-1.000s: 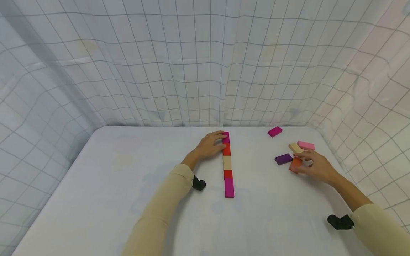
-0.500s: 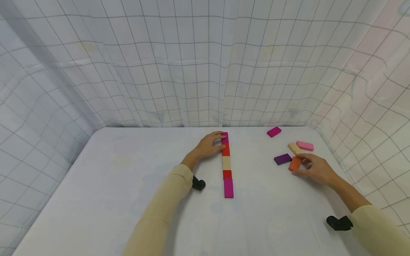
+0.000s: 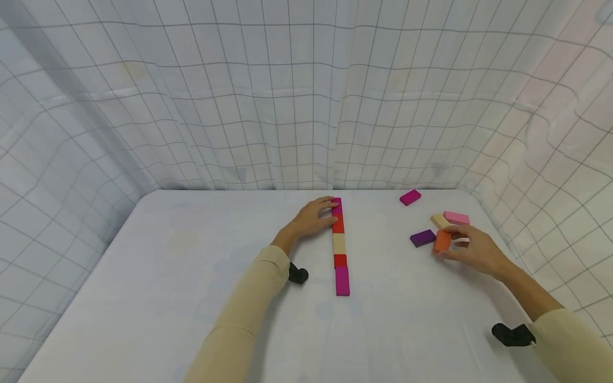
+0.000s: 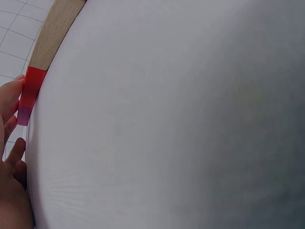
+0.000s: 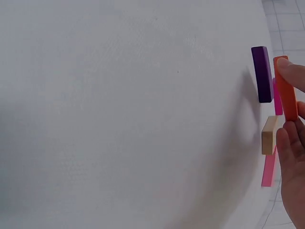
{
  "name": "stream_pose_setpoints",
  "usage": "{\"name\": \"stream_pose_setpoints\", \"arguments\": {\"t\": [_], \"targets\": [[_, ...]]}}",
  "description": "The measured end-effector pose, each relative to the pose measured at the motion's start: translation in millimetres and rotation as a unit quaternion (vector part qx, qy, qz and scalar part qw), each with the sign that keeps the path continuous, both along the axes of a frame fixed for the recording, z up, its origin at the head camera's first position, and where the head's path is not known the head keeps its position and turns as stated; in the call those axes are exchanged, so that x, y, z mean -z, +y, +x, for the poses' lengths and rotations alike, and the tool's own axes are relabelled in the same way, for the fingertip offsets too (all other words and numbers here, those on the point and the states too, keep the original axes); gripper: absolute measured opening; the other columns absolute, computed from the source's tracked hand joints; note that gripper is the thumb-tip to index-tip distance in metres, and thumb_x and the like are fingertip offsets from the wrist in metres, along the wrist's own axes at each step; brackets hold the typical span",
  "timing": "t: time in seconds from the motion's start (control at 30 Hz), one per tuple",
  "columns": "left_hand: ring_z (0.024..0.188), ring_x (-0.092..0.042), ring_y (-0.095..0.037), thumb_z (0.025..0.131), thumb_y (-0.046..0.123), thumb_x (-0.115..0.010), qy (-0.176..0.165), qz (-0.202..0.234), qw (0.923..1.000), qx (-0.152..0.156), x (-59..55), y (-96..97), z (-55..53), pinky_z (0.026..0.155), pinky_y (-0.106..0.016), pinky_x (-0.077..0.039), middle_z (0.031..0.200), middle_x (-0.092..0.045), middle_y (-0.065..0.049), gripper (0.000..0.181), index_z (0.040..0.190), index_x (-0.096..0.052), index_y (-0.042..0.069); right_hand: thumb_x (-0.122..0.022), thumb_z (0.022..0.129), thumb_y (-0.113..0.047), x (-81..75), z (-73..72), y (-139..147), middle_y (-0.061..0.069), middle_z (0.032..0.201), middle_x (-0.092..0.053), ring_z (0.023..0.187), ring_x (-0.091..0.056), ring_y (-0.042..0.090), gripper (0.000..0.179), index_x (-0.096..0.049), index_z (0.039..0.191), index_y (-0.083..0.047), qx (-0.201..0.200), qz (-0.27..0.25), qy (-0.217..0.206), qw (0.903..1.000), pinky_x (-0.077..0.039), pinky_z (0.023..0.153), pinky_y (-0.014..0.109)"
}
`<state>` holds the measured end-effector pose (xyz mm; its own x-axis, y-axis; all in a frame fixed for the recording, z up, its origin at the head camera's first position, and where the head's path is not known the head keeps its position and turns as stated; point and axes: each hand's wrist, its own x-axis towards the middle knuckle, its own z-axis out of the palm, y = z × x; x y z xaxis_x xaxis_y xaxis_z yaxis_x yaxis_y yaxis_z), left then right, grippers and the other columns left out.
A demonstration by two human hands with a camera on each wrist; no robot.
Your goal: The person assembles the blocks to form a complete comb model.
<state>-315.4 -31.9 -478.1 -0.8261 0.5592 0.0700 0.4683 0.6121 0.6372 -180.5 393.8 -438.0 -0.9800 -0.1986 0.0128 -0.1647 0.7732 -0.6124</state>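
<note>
A straight row of flat wooden blocks runs away from me: magenta block (image 3: pixel 342 282), short red block (image 3: pixel 340 260), bare wood block (image 3: pixel 339 243), then red block (image 3: pixel 338 226) and magenta block (image 3: pixel 337 202) at the far end. From its left side, my left hand (image 3: pixel 310 218) touches the far end, thumb at the red block and fingertips over the magenta one. On the right, my right hand (image 3: pixel 476 250) pinches an orange block (image 3: pixel 442 241) between thumb and fingers. The right wrist view shows this orange block (image 5: pixel 286 90) tilted, with fingertips at both ends.
Near the right hand lie a purple block (image 3: pixel 423 238), a bare wood block (image 3: pixel 439 220) and a pink block (image 3: pixel 456 217). Farther back is another magenta block (image 3: pixel 410 197). A gridded white curtain (image 3: pixel 306 106) surrounds the white table (image 3: pixel 191 292).
The right hand's fingers have closed round the orange block, which has turned more upright in their pinch. The left hand and the row have stayed in place.
</note>
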Motion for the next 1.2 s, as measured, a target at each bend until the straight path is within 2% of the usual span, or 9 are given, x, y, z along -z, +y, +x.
{"name": "stream_pose_setpoints", "arguments": {"t": [0.13,0.23,0.37,0.53,0.83,1.2], "targets": [[0.151,-0.029,-0.031,0.103,0.026,-0.061,0.006,-0.002,1.0,0.004,-0.4,0.1,-0.4,0.123,-0.047,-0.022,0.163,-0.037,-0.011,0.052,0.151,-0.054,0.009,-0.086,0.087,-0.028,-4.3,3.2,-11,0.019,0.13,-0.059,0.116,-0.057,0.037,0.067,-0.058,0.138,0.004,-0.023,-0.027,-0.002,0.9994,-0.056,0.094,0.03],[0.151,-0.029,-0.03,0.103,0.026,-0.062,0.005,-0.004,1.0,0.007,-1.2,0.0,-0.5,0.123,-0.047,-0.021,0.163,-0.037,-0.011,0.052,0.151,-0.054,0.009,-0.088,0.085,-0.026,-4.0,5.2,-25,0.017,0.13,-0.06,0.116,-0.058,0.036,0.065,-0.06,0.136,0.003,-0.046,-0.046,-0.004,0.9979,-0.056,0.096,0.034],[0.152,-0.029,-0.03,0.103,0.026,-0.062,-0.001,-0.004,1.0,0.008,-1.9,-0.4,-0.4,0.123,-0.046,-0.022,0.163,-0.037,-0.011,0.052,0.151,-0.054,0.009,-0.09,0.083,-0.021,-1.0,7.6,-47,0.014,0.129,-0.061,0.114,-0.059,0.033,0.062,-0.062,0.133,0.0,-0.083,-0.062,0.008,0.9946,-0.054,0.096,0.047],[0.152,-0.028,-0.028,0.104,0.027,-0.062,-0.002,-0.004,1.0,0.009,-1.3,-0.6,-0.5,0.123,-0.044,-0.021,0.164,-0.036,-0.01,0.053,0.152,-0.053,0.008,-0.091,0.081,-0.016,2.9,11.6,-70,0.008,0.125,-0.062,0.113,-0.059,0.028,0.058,-0.063,0.13,-0.002,-0.122,-0.076,0.014,0.9895,-0.054,0.097,0.044],[0.152,-0.028,-0.028,0.104,0.028,-0.062,0.0,-0.01,0.9999,0.007,-1.2,0.0,-1.1,0.124,-0.044,-0.021,0.164,-0.036,-0.009,0.053,0.152,-0.053,0.009,-0.092,0.08,-0.016,8.1,25.1,-102,0.003,0.124,-0.061,0.117,-0.059,0.027,0.059,-0.064,0.131,-0.007,-0.156,-0.117,-0.012,0.9807,-0.054,0.097,0.042],[0.151,-0.029,-0.029,0.103,0.026,-0.062,0.01,-0.007,0.9999,0.009,-1.5,0.3,-0.7,0.123,-0.044,-0.022,0.163,-0.038,-0.01,0.053,0.151,-0.053,0.007,-0.092,0.08,-0.028,12.3,51.2,-143,-0.003,0.125,-0.059,0.115,-0.06,0.021,0.058,-0.065,0.13,-0.014,-0.2,-0.114,-0.055,0.9717,-0.055,0.097,0.037]]}}
